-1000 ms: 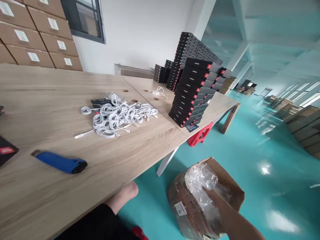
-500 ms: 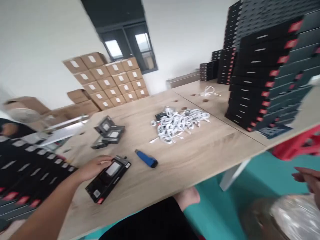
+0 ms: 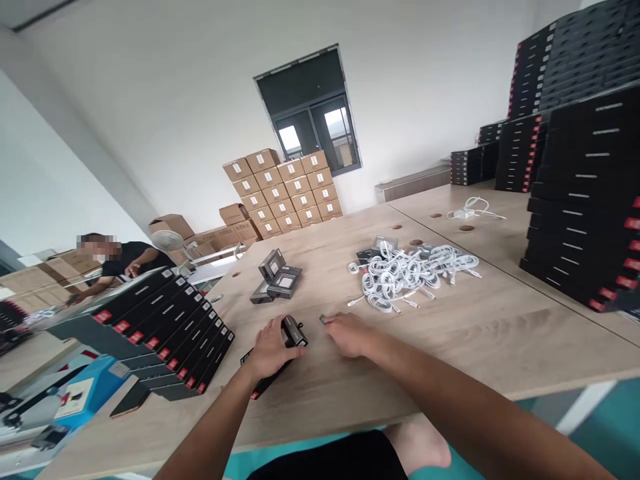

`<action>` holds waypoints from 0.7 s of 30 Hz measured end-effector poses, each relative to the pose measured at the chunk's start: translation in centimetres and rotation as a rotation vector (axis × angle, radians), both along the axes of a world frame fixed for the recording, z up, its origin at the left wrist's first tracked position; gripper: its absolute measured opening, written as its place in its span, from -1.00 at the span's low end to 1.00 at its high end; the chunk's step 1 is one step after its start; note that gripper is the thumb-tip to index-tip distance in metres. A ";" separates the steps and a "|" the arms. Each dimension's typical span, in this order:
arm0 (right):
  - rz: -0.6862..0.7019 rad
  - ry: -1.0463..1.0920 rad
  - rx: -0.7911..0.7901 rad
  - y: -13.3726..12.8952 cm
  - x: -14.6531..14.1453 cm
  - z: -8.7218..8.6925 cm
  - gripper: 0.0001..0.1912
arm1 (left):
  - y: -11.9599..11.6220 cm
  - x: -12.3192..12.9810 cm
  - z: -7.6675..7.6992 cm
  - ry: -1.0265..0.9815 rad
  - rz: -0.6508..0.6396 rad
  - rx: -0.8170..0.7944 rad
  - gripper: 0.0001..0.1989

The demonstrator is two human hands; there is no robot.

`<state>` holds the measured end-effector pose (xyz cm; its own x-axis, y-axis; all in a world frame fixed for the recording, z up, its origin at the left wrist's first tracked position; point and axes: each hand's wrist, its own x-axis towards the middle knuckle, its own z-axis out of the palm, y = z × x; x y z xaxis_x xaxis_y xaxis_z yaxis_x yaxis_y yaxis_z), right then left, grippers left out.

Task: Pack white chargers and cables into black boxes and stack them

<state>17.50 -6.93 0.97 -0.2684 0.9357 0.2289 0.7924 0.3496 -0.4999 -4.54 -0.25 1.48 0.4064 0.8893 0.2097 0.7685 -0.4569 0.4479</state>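
My left hand (image 3: 273,348) is wrapped over a small dark box (image 3: 294,331), with a long black box (image 3: 269,383) beneath it on the wooden table (image 3: 345,400). To its right, my right hand (image 3: 346,333) is closed around the blue utility knife, of which only the grey tip (image 3: 323,319) shows past the fingers. Behind my hands, small grey boxes (image 3: 284,283) lie in a loose group. A tangled heap of white cables (image 3: 400,273) spreads over the table beyond my right hand.
Tall stacks of black boxes stand at the left (image 3: 170,333) and right (image 3: 575,220). A blue device (image 3: 87,393) sits at the lower left. Cartons (image 3: 285,193) are piled behind the table. A person (image 3: 135,257) works at the far left.
My right hand has come in from the far right and closed over the knife. My left hand has moved onto the small box at the long box's upper end. The view has turned left.
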 end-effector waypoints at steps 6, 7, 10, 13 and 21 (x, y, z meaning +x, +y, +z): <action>0.101 0.353 -0.050 3.7 -2.7 1.6 -0.60 | -2.7 -3.0 1.5 -0.118 -0.132 0.291 -0.17; 0.160 0.443 -0.085 3.8 -3.6 1.3 -0.56 | -3.0 -3.2 1.5 -0.113 -0.135 0.320 -0.19; 0.303 0.675 -0.206 3.6 -6.1 -0.4 -0.56 | -3.4 -3.5 1.2 -0.023 -0.138 0.395 -0.21; 0.332 0.831 -0.268 3.1 -7.1 -2.4 -0.62 | -3.5 -3.4 0.3 0.081 -0.146 0.459 -0.21; 0.212 0.900 -0.361 3.2 -6.4 -4.1 -0.64 | -3.8 -1.7 -1.4 0.093 -0.150 0.383 -0.10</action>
<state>11.09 -3.77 -3.10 -0.3044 0.9422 0.1400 0.0043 0.1484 -0.9889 -6.25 -4.07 0.05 0.5581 0.6840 0.4698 0.7102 -0.6865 0.1558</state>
